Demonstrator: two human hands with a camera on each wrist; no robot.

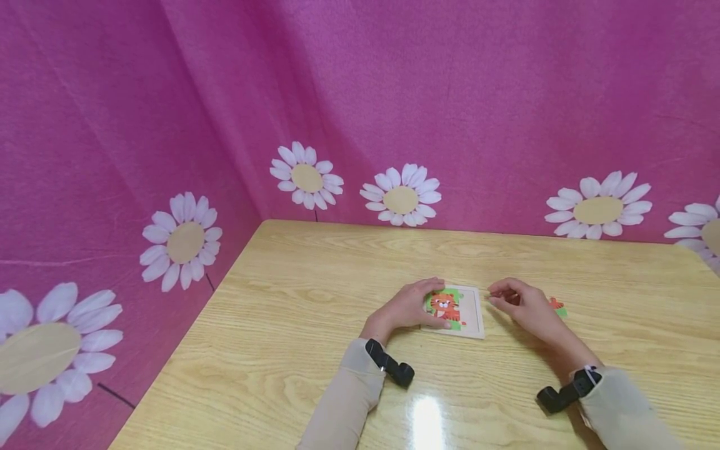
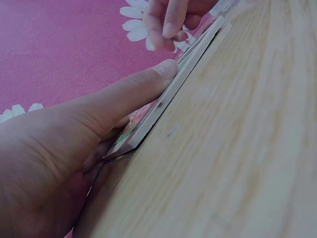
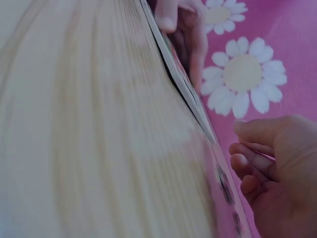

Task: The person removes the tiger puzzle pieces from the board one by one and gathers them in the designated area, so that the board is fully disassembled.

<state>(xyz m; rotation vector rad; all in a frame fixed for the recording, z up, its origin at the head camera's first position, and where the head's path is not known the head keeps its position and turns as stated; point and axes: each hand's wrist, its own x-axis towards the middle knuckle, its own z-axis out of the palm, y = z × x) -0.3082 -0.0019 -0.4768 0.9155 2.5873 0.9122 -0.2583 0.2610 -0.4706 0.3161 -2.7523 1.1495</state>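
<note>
A small square jigsaw puzzle (image 1: 472,312) in a pale wooden frame lies on the table, with an orange tiger on green filling its left part and bare board on the right. My left hand (image 1: 413,304) grips it from the left, thumb along the near edge and fingers at the far side. In the left wrist view the thumb presses the frame's edge (image 2: 163,102). Just off the puzzle's right side hovers my right hand (image 1: 523,306), thumb and fingertips drawn close together; I cannot tell whether a piece is between them.
A loose orange-and-green puzzle piece (image 1: 558,306) lies on the wooden table (image 1: 315,300) beyond the right hand. A pink cloth with large white daisies (image 1: 400,199) stands behind the table and along its left. Each wrist wears a black camera (image 1: 388,362).
</note>
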